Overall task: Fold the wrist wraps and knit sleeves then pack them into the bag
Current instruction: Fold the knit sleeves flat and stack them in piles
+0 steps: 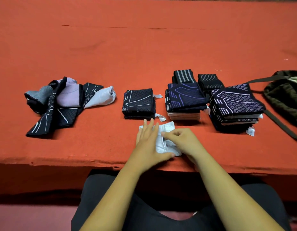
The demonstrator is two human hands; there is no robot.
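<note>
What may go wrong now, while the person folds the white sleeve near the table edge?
1. The white sleeve lies close to the front edge of the table; if the right hand releases its pinch, the fold may open or slide off.
2. The rightmost stack is tall and uneven; another piece on top might tip it.

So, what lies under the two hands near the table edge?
A pale knit sleeve lies flat on the red table. The left hand presses it with straight fingers; the right hand pinches its fold. The parts beneath both palms are covered.
</note>
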